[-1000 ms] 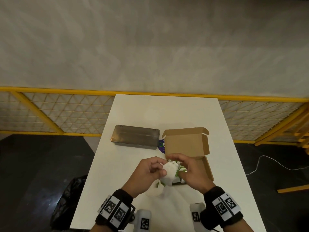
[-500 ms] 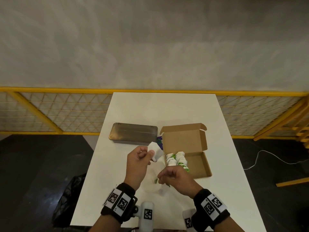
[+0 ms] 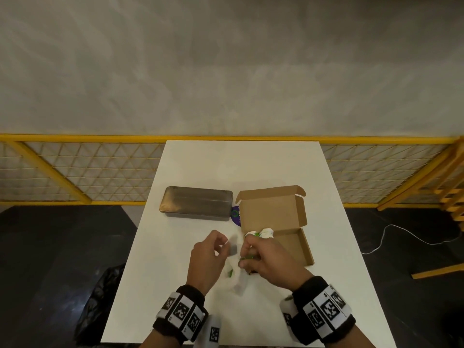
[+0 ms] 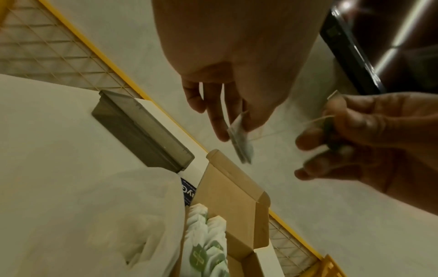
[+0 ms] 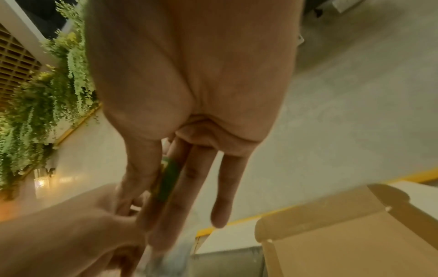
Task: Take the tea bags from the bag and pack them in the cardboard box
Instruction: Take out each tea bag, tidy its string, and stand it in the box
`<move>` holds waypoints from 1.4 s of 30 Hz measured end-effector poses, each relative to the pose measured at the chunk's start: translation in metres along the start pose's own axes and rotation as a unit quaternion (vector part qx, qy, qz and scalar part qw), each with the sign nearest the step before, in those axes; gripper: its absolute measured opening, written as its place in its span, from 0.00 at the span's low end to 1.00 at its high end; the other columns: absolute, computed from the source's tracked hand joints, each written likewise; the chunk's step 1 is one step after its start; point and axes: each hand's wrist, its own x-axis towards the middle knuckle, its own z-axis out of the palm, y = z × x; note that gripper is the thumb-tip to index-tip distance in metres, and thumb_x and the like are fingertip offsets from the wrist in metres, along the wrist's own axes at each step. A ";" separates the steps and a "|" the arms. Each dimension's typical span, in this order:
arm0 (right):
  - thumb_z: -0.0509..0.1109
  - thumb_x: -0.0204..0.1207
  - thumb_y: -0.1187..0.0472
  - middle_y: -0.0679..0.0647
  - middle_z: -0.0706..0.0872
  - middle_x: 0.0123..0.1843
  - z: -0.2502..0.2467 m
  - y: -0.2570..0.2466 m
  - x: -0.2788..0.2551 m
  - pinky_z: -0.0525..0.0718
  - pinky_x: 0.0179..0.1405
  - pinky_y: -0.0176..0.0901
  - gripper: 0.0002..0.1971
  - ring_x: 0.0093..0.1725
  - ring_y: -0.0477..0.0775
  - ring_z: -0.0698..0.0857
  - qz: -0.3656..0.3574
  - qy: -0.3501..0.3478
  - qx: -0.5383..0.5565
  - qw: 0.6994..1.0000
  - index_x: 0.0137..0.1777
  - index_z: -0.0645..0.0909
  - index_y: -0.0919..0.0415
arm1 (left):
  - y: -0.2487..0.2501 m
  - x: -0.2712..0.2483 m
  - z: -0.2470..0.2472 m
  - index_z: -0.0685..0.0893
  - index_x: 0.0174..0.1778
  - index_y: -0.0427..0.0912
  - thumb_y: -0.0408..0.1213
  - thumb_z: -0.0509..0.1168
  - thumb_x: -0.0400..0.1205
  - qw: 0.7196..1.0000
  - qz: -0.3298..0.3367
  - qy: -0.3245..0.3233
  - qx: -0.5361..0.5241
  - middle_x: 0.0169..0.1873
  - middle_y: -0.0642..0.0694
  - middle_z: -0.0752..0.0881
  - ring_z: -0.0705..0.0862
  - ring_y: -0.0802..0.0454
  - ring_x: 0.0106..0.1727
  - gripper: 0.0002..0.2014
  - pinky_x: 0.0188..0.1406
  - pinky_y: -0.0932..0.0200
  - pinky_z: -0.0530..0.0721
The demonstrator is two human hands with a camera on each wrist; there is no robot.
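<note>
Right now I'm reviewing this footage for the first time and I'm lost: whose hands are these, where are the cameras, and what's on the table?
No machine here: a person works bare-handed, with marker bands on both wrists. One camera sits on the head and looks down; one on each wrist looks along the fingers. On the white table lie a metal tin, an open cardboard box with tea bags already inside, and a pale plastic bag. The left hand pinches a tea bag; the right hand pinches its green tag, a thin string joining them.
</note>
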 end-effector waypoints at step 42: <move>0.80 0.71 0.64 0.66 0.89 0.36 0.003 -0.002 0.013 0.81 0.28 0.44 0.07 0.27 0.61 0.81 0.026 0.116 0.345 0.931 0.48 0.89 0.58 | 0.033 -0.008 0.000 0.69 0.74 0.30 0.19 0.51 0.81 0.773 -0.238 -0.209 -0.549 0.37 0.38 0.76 0.75 0.49 0.29 0.24 0.31 0.55 0.77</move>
